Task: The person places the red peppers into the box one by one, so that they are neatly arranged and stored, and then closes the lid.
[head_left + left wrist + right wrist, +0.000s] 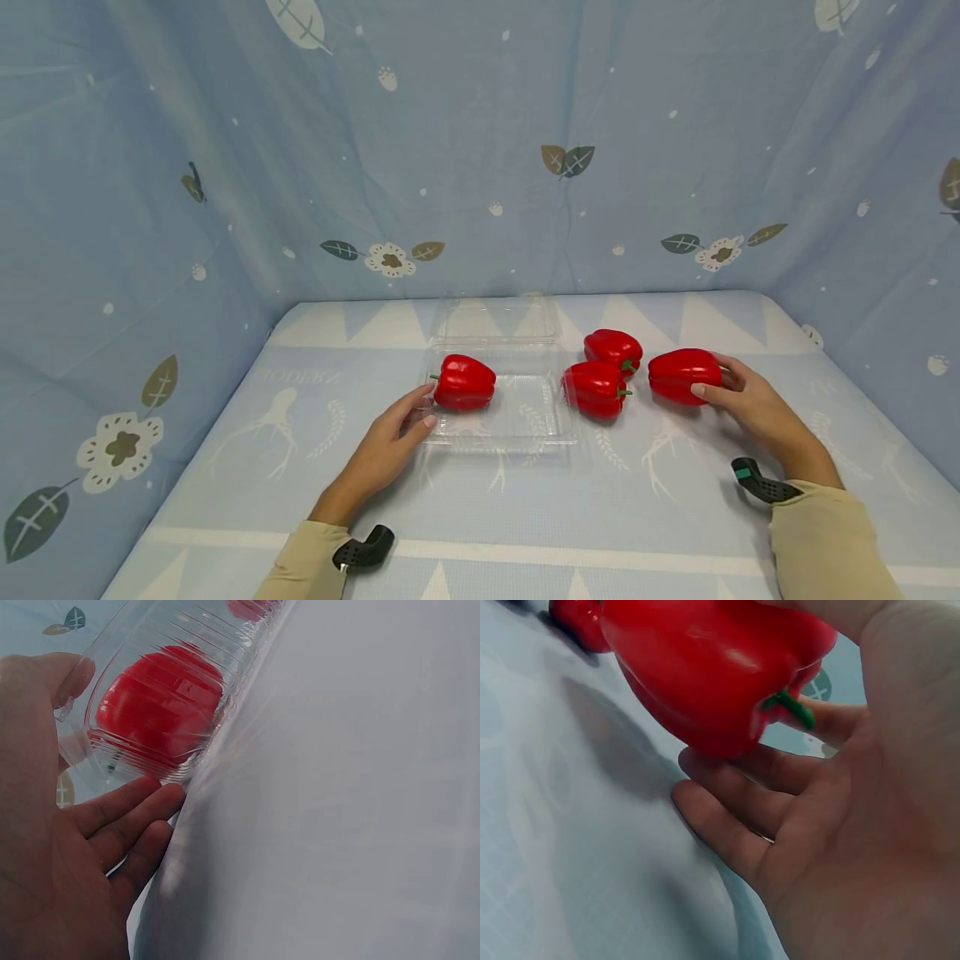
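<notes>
A clear plastic clamshell container (525,417) stands with its lid (495,321) folded back. One red bell pepper (467,385) lies in its left part, stem to the left. My left hand (386,442) holds the container's left end, the thumb at the rim and other fingers along the wall in the left wrist view. On the right, my right hand (757,408) grips another red bell pepper (678,375) by its stem end, thumb on the near side and fingers behind and under it. In the right wrist view its green stem (791,709) points toward the palm.
Just right of the container lie two more red bell peppers, one nearer (597,392) and one behind it (617,346). A patterned cloth (525,517) covers the table. Blue curtains (480,125) hang at the back and both sides.
</notes>
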Available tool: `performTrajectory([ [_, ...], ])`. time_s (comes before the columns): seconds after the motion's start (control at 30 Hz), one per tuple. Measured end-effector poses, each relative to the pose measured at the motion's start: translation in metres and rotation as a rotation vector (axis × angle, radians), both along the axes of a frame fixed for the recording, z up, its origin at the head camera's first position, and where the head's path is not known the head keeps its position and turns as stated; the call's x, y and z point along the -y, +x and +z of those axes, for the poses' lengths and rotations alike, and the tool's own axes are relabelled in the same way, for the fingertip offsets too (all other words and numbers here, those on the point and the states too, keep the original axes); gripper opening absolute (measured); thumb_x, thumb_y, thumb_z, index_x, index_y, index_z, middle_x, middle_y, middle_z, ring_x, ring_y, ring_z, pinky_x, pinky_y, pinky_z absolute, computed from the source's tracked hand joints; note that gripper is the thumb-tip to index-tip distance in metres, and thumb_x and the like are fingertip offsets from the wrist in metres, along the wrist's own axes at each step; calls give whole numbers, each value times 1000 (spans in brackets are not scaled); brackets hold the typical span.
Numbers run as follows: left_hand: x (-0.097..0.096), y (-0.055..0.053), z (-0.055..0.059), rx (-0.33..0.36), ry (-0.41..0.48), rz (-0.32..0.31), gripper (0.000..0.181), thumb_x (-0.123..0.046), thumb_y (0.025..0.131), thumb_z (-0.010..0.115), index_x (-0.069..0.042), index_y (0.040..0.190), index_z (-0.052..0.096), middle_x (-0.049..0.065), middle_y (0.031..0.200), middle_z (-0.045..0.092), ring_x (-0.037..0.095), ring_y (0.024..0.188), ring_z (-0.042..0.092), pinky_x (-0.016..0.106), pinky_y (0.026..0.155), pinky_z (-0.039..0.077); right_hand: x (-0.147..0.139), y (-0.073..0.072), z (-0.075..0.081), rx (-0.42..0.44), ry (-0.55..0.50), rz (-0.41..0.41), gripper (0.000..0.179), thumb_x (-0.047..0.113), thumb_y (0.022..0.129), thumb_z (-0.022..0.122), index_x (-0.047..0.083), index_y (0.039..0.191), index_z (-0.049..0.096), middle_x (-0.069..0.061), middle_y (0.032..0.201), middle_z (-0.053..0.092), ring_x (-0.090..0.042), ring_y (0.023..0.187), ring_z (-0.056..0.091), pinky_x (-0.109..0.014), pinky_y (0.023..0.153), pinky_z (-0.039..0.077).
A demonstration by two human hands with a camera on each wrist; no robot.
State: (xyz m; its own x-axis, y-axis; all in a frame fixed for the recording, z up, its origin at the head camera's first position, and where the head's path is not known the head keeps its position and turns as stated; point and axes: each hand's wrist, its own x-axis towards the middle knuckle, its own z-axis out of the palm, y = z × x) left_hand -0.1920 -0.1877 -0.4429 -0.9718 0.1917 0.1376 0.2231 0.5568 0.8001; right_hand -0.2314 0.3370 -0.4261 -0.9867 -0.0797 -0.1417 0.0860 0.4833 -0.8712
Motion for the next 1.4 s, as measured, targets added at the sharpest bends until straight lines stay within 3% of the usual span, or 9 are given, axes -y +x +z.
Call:
performTrajectory([
  [0.17, 0, 0, 0, 6, 0, -1, 53, -29, 101, 61, -22, 151, 45, 5, 139, 58, 22, 123, 56, 47, 106, 43, 0, 1, 0, -21, -48, -10, 89, 40, 98, 64, 3, 159, 11, -28, 150, 34, -33, 126, 41, -23, 87, 52],
  [0.23, 0, 0, 0, 4, -1, -2, 53, -28, 101, 61, -22, 151, 45, 5, 140, 58, 22, 123, 57, 48, 106, 43, 1, 1, -1, -35, -54, -22, 88, 40, 98, 64, 2, 159, 13, -27, 148, 35, -28, 123, 43, -18, 83, 51],
  [0.43, 0, -1, -1, -10, -4, 0, 53, -27, 101, 62, -20, 151, 46, 6, 137, 59, 22, 121, 58, 48, 105, 45, 5, 2, 0, -55, -88, -58, 88, 41, 98, 64, 5, 160, 14, -25, 149, 35, -19, 117, 45, -19, 83, 53],
  [0.7, 0, 0, -1, 9, 4, 7, 53, -28, 101, 62, -22, 151, 46, 5, 138, 59, 22, 121, 57, 48, 105, 44, 9, 2, 3, -92, -226, -84, 83, 36, 99, 63, 14, 162, 13, -10, 145, 36, -7, 112, 47, -20, 83, 54],
  [0.83, 0, -1, -2, 0, 0, 3, 53, -28, 101, 62, -21, 151, 45, 5, 138, 59, 22, 121, 57, 48, 105, 44, 12, 3, 5, -134, -420, -114, 73, 26, 100, 64, 18, 159, 22, 1, 136, 43, -7, 111, 50, -20, 81, 55],
  [0.93, 1, -1, -4, -7, 2, 1, 53, -28, 101, 62, -21, 151, 46, 6, 137, 59, 22, 121, 57, 48, 105, 44, 15, 3, 5, -157, -582, -125, 56, 18, 100, 64, 22, 147, 34, 7, 126, 51, -6, 107, 56, -22, 79, 56],
  [1.03, 1, -1, -4, -4, 7, -1, 54, -30, 101, 62, -20, 151, 45, 6, 137, 60, 22, 121, 57, 48, 105, 44, 18, 3, 6, -172, -666, -119, 41, 15, 100, 62, 25, 133, 41, 7, 121, 56, -6, 102, 61, -23, 79, 57],
  [1.13, 1, -1, -4, 4, 7, 1, 54, -31, 101, 62, -21, 151, 45, 6, 137, 60, 22, 121, 57, 48, 105, 44, 22, 3, 6, -175, -680, -113, 37, 14, 100, 61, 26, 130, 42, 7, 121, 55, -6, 102, 60, -24, 79, 57],
  [1.4, 0, -1, -3, -2, 3, 4, 54, -31, 101, 62, -21, 151, 45, 6, 136, 60, 22, 121, 57, 48, 105, 44, 26, 3, 9, -178, -593, -125, 53, 20, 101, 62, 20, 147, 35, 8, 127, 50, -9, 110, 54, -22, 80, 56],
])
